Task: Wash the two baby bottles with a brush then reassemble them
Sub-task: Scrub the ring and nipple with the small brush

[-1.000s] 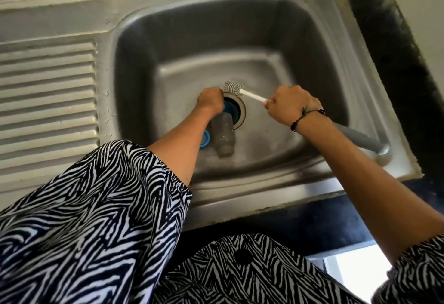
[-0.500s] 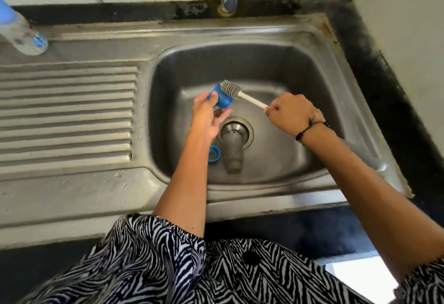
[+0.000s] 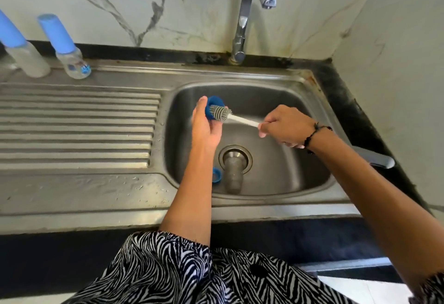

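Left hand [image 3: 204, 124]: fingers curled round blue cap [image 3: 211, 108]. Right hand [image 3: 284, 127]: pinches brush [image 3: 219, 113], bristles inside cap. Risk: wet cap slipping from fingers into sink [image 3: 276, 178].

Two capped baby bottles stand well away from the fingers: a clear plastic one with a tall light-blue cap [image 3: 69, 49] and a second of the same kind [image 3: 22, 49], cut by the frame edge. One clear uncapped bottle body [image 3: 232, 176] lies in the basin below the fingers. Two blue parts: one dark-blue round cap [image 3: 211, 109] held in the left fingers [image 3: 201, 105], one small blue ring [image 3: 216, 175] beside the lying bottle. One white-handled grey bottle brush [image 3: 221, 113] in the right fingers [image 3: 269, 123]. One curved steel tap [image 3: 245, 15]. One steel sink [image 3: 312, 102].
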A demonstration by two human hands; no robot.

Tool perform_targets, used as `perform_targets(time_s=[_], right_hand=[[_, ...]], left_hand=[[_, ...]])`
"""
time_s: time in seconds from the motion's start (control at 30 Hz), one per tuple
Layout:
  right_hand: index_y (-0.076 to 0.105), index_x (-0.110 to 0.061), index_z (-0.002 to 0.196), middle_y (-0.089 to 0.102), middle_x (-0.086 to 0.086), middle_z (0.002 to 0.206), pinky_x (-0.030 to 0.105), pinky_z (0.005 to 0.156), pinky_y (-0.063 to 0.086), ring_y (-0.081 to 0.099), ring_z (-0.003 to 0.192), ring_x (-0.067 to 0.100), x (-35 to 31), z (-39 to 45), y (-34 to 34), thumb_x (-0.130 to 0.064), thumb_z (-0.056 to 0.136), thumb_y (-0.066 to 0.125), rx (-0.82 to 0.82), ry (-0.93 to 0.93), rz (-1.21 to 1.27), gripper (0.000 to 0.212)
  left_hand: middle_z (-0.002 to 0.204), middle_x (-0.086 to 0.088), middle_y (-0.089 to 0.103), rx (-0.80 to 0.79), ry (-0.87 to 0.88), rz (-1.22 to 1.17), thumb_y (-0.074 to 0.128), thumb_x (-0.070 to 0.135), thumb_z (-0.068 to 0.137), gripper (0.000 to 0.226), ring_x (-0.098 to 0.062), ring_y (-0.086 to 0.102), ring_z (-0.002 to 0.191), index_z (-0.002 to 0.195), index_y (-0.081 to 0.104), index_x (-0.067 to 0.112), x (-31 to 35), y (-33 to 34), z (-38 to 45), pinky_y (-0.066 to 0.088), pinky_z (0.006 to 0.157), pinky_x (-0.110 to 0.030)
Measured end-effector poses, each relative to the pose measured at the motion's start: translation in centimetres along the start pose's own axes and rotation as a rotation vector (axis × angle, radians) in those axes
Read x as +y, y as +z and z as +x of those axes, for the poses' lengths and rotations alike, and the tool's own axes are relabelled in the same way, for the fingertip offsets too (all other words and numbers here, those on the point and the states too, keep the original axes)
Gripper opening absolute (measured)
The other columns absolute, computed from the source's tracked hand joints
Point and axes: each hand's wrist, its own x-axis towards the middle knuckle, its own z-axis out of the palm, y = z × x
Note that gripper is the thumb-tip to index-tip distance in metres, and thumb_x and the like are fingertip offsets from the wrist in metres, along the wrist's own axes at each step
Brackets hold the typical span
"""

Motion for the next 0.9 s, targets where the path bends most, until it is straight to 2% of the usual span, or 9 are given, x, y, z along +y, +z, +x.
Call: perform_targets(time_s=[0.07,0.2,0.37,0.43,0.5,0.63,0.73,0.8,0.9], right_hand=[[0.069,-0.006,0.085,0.046,0.006,0.05,0.012,0.028,0.026,0.033,0.023,0.006,-0.8,-0.4,0.3,-0.02,0.093,0.05,-0.043,0.01,0.086,0.025],[0.068,-0.003,0.082,0.047,0.006,0.052,0.012,0.031,0.027,0.036,0.029,0.01,-1.8,-0.5,1.8,-0.022,0.094,0.047,-0.064,0.048,0.065,0.031],[0.061,-0.015,0.09,0.061,0.006,0.088,0.031,0.07,0.043,0.06,0.085,0.027,-1.4,0.5,2.9,-0.034,0.094,0.038,0.066,0.064,-0.302,0.03],[0.061,-0.017,0.1,0.063,0.007,0.099,0.032,0.07,0.041,0.059,0.09,0.028,-1.5,0.2,2.8,-0.033,0.095,0.035,0.17,0.047,-0.479,0.032],[0.061,-0.017,0.101,0.06,0.005,0.091,0.032,0.067,0.039,0.055,0.08,0.025,-1.9,-0.2,2.8,-0.032,0.097,0.033,0.249,0.015,-0.526,0.032],[0.059,-0.014,0.08,0.059,0.007,0.08,0.029,0.066,0.045,0.057,0.074,0.025,-2.9,-0.4,1.9,-0.024,0.096,0.04,0.124,0.005,-0.096,0.027],[0.059,-0.007,0.071,0.04,0.005,0.052,0.017,0.039,0.028,0.033,0.037,0.015,-3.3,-1.1,1.5,-0.022,0.094,0.043,-0.134,0.082,0.373,0.032],[0.057,-0.007,0.068,0.035,0.004,0.049,0.013,0.037,0.023,0.027,0.031,0.012,-3.0,-1.4,2.1,-0.022,0.093,0.043,-0.157,0.104,0.409,0.032],[0.061,-0.009,0.08,0.058,0.012,0.071,0.02,0.051,0.042,0.056,0.055,0.017,-2.4,-0.6,2.5,-0.027,0.095,0.042,-0.004,0.075,0.021,0.03]], left_hand=[[0.092,-0.013,0.056,0.0,-0.011,-0.112,0.059,0.013,0.091,0.01,-0.022,0.06,0.081,0.096,0.055,0.005,0.0,0.3,-0.6,0.053,0.083,-0.036],[0.088,-0.015,0.058,-0.086,-0.098,-0.212,0.053,0.009,0.092,0.007,-0.026,0.063,0.077,0.094,0.055,0.003,0.3,0.2,-1.5,0.054,0.085,-0.037],[0.068,-0.011,0.049,0.045,-0.015,0.193,0.053,0.0,0.09,0.014,-0.018,0.053,0.05,0.077,0.05,0.005,0.0,1.3,-1.1,0.048,0.05,-0.027],[0.074,-0.011,0.052,0.054,0.023,0.281,0.056,0.012,0.094,0.009,-0.019,0.056,0.056,0.091,0.051,0.006,0.0,1.9,-1.1,0.051,0.056,-0.031],[0.084,-0.01,0.054,0.069,0.018,0.249,0.049,0.026,0.098,0.021,-0.02,0.057,0.071,0.108,0.05,0.007,0.4,2.6,-0.7,0.053,0.078,-0.037],[0.099,-0.018,0.057,-0.026,0.014,-0.045,0.047,0.016,0.099,0.029,-0.027,0.061,0.088,0.121,0.049,-0.003,1.7,2.9,-1.0,0.047,0.094,-0.038],[0.105,-0.029,0.058,-0.179,-0.067,-0.292,0.059,0.018,0.092,0.031,-0.041,0.063,0.096,0.115,0.049,0.001,1.8,2.5,-2.3,0.048,0.098,-0.045],[0.089,-0.022,0.065,-0.248,-0.129,-0.344,0.059,0.02,0.089,0.028,-0.034,0.067,0.082,0.111,0.051,0.003,1.9,2.4,-2.6,0.057,0.083,-0.038],[0.069,-0.008,0.057,-0.127,-0.096,-0.087,0.058,0.016,0.091,0.012,-0.016,0.058,0.056,0.094,0.05,0.007,1.2,2.0,-1.3,0.051,0.05,-0.021]])
